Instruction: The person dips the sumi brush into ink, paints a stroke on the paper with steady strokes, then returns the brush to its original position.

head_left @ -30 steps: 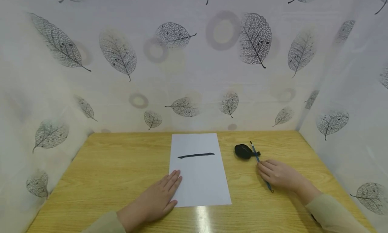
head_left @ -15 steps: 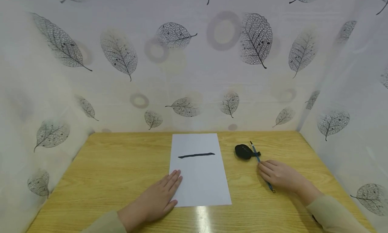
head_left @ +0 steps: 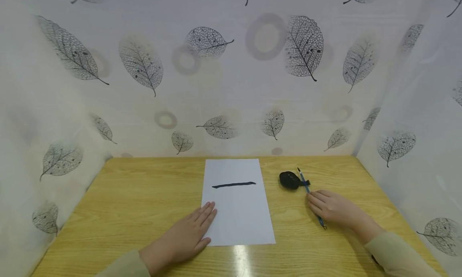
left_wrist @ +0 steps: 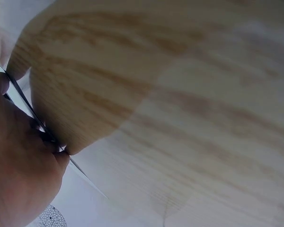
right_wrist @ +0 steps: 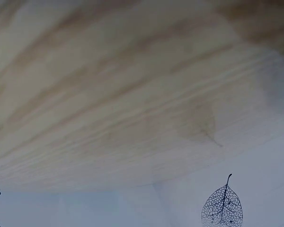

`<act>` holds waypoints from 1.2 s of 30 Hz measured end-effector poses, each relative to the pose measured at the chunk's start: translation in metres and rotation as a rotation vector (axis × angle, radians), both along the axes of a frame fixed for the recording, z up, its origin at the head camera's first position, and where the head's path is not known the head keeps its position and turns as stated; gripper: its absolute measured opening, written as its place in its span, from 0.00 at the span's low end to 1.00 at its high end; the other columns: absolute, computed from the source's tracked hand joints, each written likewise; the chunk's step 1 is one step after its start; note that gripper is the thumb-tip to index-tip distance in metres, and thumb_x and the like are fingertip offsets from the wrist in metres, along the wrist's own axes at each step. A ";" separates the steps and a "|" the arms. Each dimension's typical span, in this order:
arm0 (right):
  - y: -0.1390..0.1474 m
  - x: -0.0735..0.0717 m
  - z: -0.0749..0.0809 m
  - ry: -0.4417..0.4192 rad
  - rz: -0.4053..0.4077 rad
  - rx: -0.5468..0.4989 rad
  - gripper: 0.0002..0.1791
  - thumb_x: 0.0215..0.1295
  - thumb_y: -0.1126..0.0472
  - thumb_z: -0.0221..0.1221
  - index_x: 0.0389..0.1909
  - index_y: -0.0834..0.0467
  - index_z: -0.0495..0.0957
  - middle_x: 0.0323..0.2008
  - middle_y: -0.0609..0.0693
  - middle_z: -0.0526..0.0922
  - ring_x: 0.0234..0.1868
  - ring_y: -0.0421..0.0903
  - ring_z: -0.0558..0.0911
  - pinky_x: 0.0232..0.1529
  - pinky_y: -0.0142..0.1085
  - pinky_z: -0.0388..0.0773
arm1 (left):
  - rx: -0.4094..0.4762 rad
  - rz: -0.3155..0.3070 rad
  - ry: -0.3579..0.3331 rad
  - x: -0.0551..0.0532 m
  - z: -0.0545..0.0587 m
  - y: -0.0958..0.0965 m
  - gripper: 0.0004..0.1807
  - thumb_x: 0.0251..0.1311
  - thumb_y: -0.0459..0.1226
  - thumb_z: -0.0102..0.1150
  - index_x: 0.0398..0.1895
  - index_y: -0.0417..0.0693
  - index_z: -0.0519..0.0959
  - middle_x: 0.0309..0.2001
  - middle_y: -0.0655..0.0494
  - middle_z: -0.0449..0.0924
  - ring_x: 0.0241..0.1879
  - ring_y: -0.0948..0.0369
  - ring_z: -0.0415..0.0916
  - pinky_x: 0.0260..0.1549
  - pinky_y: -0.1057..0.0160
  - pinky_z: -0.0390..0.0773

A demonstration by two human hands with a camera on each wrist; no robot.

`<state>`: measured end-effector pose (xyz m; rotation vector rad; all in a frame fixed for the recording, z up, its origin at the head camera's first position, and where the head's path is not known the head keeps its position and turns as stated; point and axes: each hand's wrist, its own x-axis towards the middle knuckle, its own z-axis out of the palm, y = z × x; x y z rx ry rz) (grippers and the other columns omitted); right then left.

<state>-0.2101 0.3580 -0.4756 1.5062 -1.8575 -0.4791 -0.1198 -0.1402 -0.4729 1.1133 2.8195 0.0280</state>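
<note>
In the head view, a white sheet of paper (head_left: 240,213) with one black horizontal stroke (head_left: 234,185) lies on the wooden table. My left hand (head_left: 187,235) rests flat at its left edge, fingertips on the sheet. The left wrist view has that hand (left_wrist: 23,161) at its left side, with the paper's edge along the fingers. To the right, a blue writing brush (head_left: 302,176) lies slantwise, its dark tip pointing away, across the stem of a black shell-shaped ink dish (head_left: 289,180). My right hand (head_left: 333,209) holds the brush mid-handle; its thumb is hidden.
The wooden tabletop (head_left: 137,201) meets a leaf-patterned curtain (head_left: 231,88) at the back, left and right. In the right wrist view only the table (right_wrist: 109,94) and curtain show. A small dark thing (head_left: 374,259) peeks out beneath the right sleeve.
</note>
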 end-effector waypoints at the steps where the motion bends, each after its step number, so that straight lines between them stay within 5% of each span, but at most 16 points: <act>1: 0.000 0.000 0.000 0.000 -0.002 0.002 0.36 0.86 0.73 0.24 0.41 0.59 0.86 0.43 0.56 0.91 0.41 0.47 0.89 0.44 0.38 0.88 | 0.001 -0.003 0.003 0.000 0.000 0.000 0.38 0.83 0.53 0.41 0.84 0.37 0.56 0.86 0.40 0.51 0.85 0.48 0.52 0.82 0.50 0.62; 28: 0.005 -0.002 0.008 0.052 0.027 -0.051 0.32 0.85 0.76 0.29 0.45 0.63 0.86 0.42 0.57 0.92 0.41 0.48 0.90 0.42 0.39 0.89 | 0.045 -0.024 0.095 -0.001 0.001 -0.007 0.35 0.82 0.49 0.43 0.81 0.36 0.62 0.83 0.40 0.59 0.82 0.46 0.59 0.79 0.48 0.68; 32: 0.005 -0.002 0.013 0.056 0.046 -0.098 0.27 0.84 0.78 0.30 0.74 0.71 0.68 0.43 0.59 0.92 0.41 0.50 0.90 0.42 0.41 0.89 | 0.044 -0.029 0.122 -0.001 -0.001 -0.009 0.34 0.82 0.49 0.44 0.81 0.38 0.63 0.83 0.42 0.60 0.82 0.48 0.60 0.79 0.50 0.67; 35: 0.003 -0.001 0.016 0.059 0.047 -0.131 0.28 0.83 0.78 0.31 0.81 0.71 0.47 0.43 0.60 0.92 0.40 0.51 0.90 0.41 0.41 0.89 | 0.041 -0.040 0.131 -0.002 -0.002 -0.010 0.33 0.82 0.49 0.44 0.81 0.39 0.64 0.83 0.43 0.61 0.82 0.48 0.61 0.79 0.50 0.67; 36: 0.002 -0.001 0.018 0.050 0.045 -0.141 0.28 0.84 0.78 0.31 0.81 0.70 0.46 0.43 0.60 0.92 0.40 0.51 0.91 0.41 0.41 0.89 | 0.041 -0.042 0.131 -0.002 -0.001 -0.011 0.33 0.82 0.48 0.45 0.81 0.39 0.64 0.83 0.43 0.61 0.82 0.48 0.61 0.79 0.50 0.67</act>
